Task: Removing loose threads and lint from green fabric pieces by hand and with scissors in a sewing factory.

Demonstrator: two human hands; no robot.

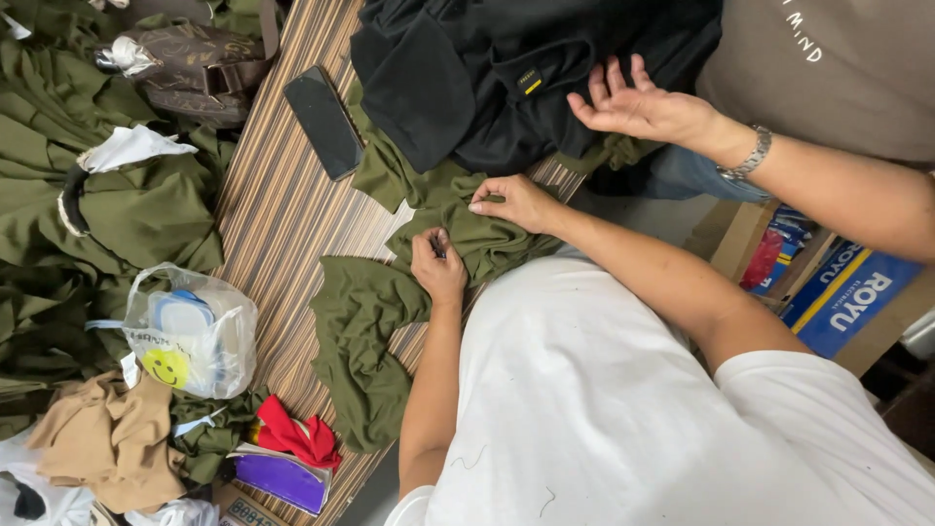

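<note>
— Left hand [438,268]?
— Pinched shut on a fold of the olive cloth [390,292], a small dark tool between the fingers.
— Right hand [514,202]?
— Pressing the same cloth, fingers curled.
— Cloth's place?
— Bunched on the striped table [282,205], beside a black garment [467,68] and a phone [323,122].
— Other hand [633,105]?
— A co-worker's, spread open.

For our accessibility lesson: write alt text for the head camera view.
Left hand and right hand pinch olive green fabric on a striped table. A co-worker's hand rests on black garments.

Matt olive cloth [365,331] on a smooth striped wood-grain table [282,209]; glossy black phone [324,122].
</note>
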